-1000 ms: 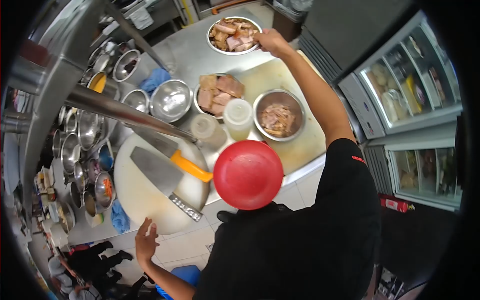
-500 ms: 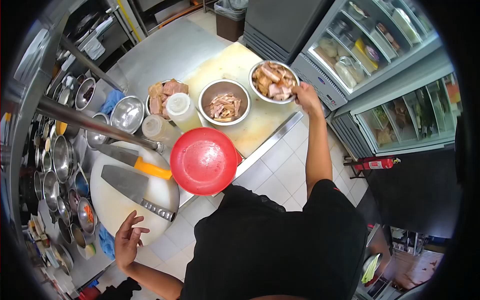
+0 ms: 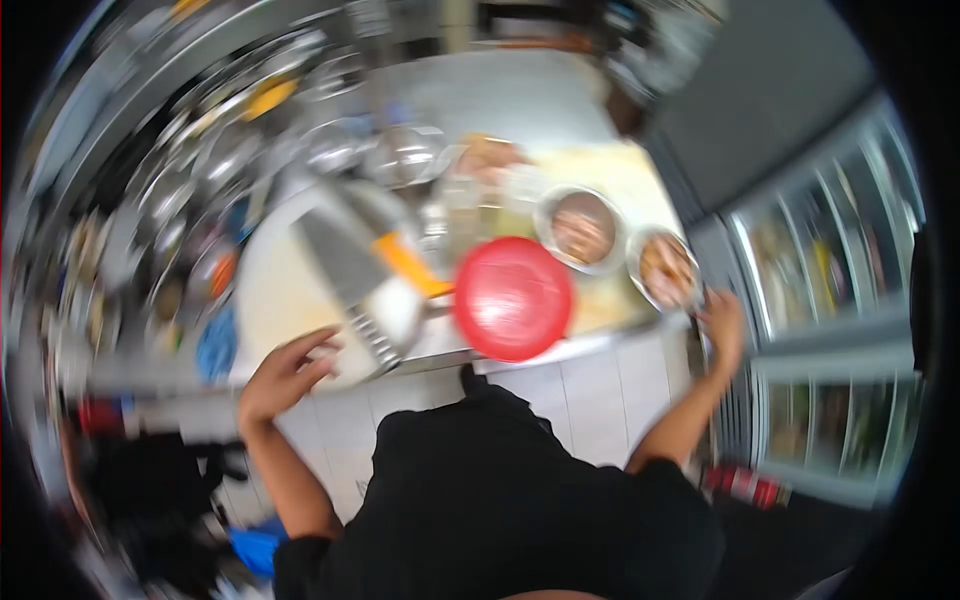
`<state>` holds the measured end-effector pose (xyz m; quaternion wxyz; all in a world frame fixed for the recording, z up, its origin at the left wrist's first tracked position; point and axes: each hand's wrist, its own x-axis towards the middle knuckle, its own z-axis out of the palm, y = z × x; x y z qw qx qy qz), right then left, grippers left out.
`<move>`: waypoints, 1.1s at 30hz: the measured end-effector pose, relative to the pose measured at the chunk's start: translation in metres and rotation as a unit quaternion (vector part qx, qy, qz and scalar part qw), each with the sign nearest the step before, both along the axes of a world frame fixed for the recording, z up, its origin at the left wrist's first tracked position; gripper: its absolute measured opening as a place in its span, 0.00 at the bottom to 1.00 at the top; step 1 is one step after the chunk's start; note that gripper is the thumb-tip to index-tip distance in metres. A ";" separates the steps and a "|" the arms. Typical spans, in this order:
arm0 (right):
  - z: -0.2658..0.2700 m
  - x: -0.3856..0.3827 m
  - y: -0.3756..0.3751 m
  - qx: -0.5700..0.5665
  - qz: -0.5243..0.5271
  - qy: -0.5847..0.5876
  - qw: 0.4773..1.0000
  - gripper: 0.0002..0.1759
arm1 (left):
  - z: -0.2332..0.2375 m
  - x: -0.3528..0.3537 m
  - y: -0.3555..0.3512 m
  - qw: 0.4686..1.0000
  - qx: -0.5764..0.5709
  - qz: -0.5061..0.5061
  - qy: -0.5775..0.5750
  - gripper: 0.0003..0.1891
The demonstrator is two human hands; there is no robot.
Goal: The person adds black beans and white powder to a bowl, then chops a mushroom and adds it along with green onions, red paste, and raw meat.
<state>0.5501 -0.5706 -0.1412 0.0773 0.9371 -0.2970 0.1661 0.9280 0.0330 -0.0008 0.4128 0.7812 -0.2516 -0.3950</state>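
My right hand [image 3: 724, 328] is at the rim of a metal bowl of cut meat [image 3: 666, 270], fingers closed on its edge, though blur softens the contact. My left hand [image 3: 285, 378] hangs open over the near edge of a round white cutting board [image 3: 275, 285], close to a cleaver [image 3: 345, 260] with a metal handle. Beside the cleaver lies a knife with a yellow handle [image 3: 408, 265]. A red plastic bowl [image 3: 513, 300] sits between my hands at the counter edge. Behind it stands a metal bowl [image 3: 580, 230] holding sliced meat strips.
Larger meat pieces [image 3: 490, 155] and blurred squeeze bottles [image 3: 522, 185] stand behind the red bowl. Several metal bowls [image 3: 225, 150] crowd the left side, with a blue cloth [image 3: 216, 345] nearby. Glass-door fridges [image 3: 815, 260] and a red fire extinguisher [image 3: 745, 487] are at the right.
The view has swung left, so the counter appears turned and shifted right. The bowl of meat and my right hand appear closer to my body. My left hand is nearer the cleaver handle.
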 end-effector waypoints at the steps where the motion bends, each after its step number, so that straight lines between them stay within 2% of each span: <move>1: 0.030 0.018 0.020 0.247 -0.095 -0.295 0.918 0.12 | 0.000 -0.003 0.007 1.000 -0.004 0.001 -0.019 0.26; 2: 0.070 0.052 0.053 0.349 -0.029 -0.505 0.789 0.12 | 0.001 -0.008 0.014 1.000 -0.018 0.009 -0.021 0.25; 3: 0.086 0.054 0.041 0.381 -0.083 -0.502 0.772 0.10 | 0.004 -0.016 0.021 0.999 -0.026 0.025 -0.026 0.24; 4: 0.130 0.089 0.104 0.387 0.055 -0.584 0.711 0.08 | 0.000 -0.022 0.031 0.998 -0.034 0.047 -0.020 0.24; 5: 0.146 0.113 0.129 0.429 0.173 -0.599 0.654 0.07 | -0.002 -0.030 0.040 0.996 -0.060 0.062 -0.014 0.25; 6: 0.156 0.132 0.150 0.459 0.277 -0.609 0.584 0.06 | -0.018 -0.033 0.054 0.990 -0.112 0.080 0.018 0.26; 7: 0.165 0.156 0.176 0.474 0.295 -0.601 0.572 0.06 | -0.012 -0.040 0.059 0.988 -0.116 0.095 0.019 0.27; 9: 0.181 0.204 0.232 0.534 0.399 -0.578 0.471 0.07 | -0.007 -0.051 0.078 0.984 -0.129 0.121 0.004 0.27; 10: 0.182 0.222 0.251 0.595 0.447 -0.536 0.399 0.08 | -0.007 -0.059 0.088 0.981 -0.123 0.150 0.019 0.27; 12: 0.197 0.255 0.318 0.634 0.410 -0.550 0.358 0.11 | -0.012 -0.076 0.110 0.973 -0.120 0.192 0.034 0.28; 14: 0.199 0.281 0.364 0.678 0.466 -0.481 0.303 0.10 | -0.022 -0.087 0.136 0.960 -0.140 0.239 0.033 0.28; 16: 0.195 0.303 0.411 0.692 0.480 -0.425 0.332 0.08 | -0.034 -0.098 0.160 0.950 -0.122 0.286 0.040 0.29; 18: 0.186 0.321 0.445 0.708 0.537 -0.281 0.363 0.08 | -0.056 -0.103 0.186 0.937 -0.107 0.331 0.044 0.29; 20: 0.184 0.322 0.478 0.677 0.537 -0.160 0.478 0.22 | -0.085 -0.096 0.210 0.919 -0.092 0.383 0.015 0.29; 22: 0.179 0.334 0.488 0.518 0.652 -0.009 0.553 0.34 | -0.095 -0.081 0.226 0.912 -0.085 0.401 -0.012 0.31; 23: 0.177 0.335 0.491 0.512 0.658 -0.013 0.551 0.34 | -0.109 -0.073 0.233 0.900 -0.055 0.429 -0.057 0.32; 24: 0.175 0.335 0.493 0.483 0.674 0.038 0.558 0.34 | -0.122 -0.063 0.238 0.885 -0.026 0.454 -0.103 0.34; 25: 0.174 0.336 0.493 0.449 0.687 0.085 0.565 0.34 | -0.136 -0.052 0.243 0.884 -0.031 0.452 -0.117 0.34; 27: 0.165 0.338 0.490 0.464 0.666 0.114 0.573 0.32 | -0.160 -0.028 0.249 0.864 -0.044 0.467 -0.184 0.35; 28: 0.160 0.339 0.485 0.469 0.649 0.132 0.584 0.31 | -0.159 -0.017 0.250 0.864 -0.053 0.459 -0.201 0.35; 30: 0.151 0.341 0.474 0.471 0.619 0.185 0.601 0.29 | -0.159 0.008 0.250 0.858 0.036 0.432 -0.276 0.35; 33: 0.136 0.349 0.467 0.489 0.602 0.210 0.595 0.29 | -0.177 0.050 0.254 0.828 0.073 0.392 -0.395 0.34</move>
